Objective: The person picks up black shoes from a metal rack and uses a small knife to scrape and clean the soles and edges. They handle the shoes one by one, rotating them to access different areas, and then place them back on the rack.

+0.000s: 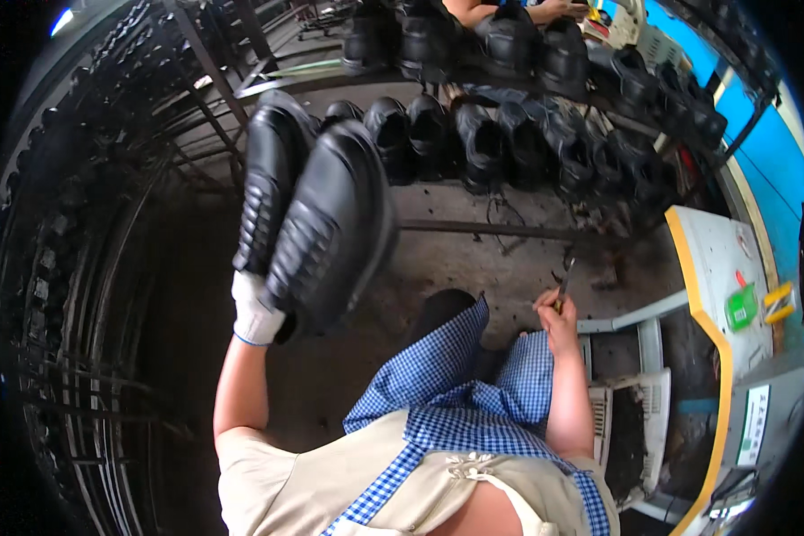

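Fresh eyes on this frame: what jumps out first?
A pair of glossy black shoes fills the centre-left, held up in the white-gloved left hand. Behind them, rows of more black shoes sit on a metal rack across the top. Lower right, the bare right hand grips a thin tool beside a white, yellow-edged table.

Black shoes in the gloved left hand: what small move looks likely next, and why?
Probably bringing the pair of black shoes toward the rack of shoes. The left hand holds them raised, soles facing the camera, clear of the rack, while the right hand grips a thin tool low by the lap.
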Demonstrator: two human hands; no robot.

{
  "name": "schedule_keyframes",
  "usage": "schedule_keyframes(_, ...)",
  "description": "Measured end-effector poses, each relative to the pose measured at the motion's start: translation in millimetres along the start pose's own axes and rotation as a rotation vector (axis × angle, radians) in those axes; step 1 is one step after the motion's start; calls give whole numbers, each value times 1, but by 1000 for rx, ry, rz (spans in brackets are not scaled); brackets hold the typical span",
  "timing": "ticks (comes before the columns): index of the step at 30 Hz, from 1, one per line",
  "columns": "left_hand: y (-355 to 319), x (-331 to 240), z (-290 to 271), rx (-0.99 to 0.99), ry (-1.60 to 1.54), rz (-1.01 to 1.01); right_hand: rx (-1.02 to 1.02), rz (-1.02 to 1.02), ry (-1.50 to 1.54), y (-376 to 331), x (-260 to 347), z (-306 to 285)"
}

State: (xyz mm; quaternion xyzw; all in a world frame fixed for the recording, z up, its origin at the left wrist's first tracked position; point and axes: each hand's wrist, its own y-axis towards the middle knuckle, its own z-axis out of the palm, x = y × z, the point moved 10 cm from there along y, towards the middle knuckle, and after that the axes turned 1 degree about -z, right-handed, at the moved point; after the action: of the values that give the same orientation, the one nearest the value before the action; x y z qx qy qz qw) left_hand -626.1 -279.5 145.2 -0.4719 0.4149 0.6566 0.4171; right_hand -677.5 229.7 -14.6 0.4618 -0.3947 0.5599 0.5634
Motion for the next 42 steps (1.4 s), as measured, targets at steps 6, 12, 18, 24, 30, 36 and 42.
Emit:
schedule_keyframes(6, 102, -120, -40, -389, 1323, 257, -173, 216, 46, -7, -74, -41)
schedule_keyframes(12, 304, -139, -16, -38, 1376, 187, -100, 242, -59, -3, -88, -33)
schedule_keyframes(18, 420, -136, 14, 37, 1982, 196, -90, 329, -75, -6, -96, -35)
schedule_keyframes(24, 465, -149, -8, -57, 1963, 79, -41, 340, 49, -6, -97, -25)
schedule_keyframes(30, 428, -165, 32, -263, 1821, 17, -31, 359, 75, -3, -91, -25)
schedule_keyframes(36, 356, -195, 95, -232, 1940, 68, -66, 336, 90, -5, -90, -35)
schedule_keyframes(42, 293, -227, 154, -109, 1681, 578, -20, 320, 99, -5, -94, -36)
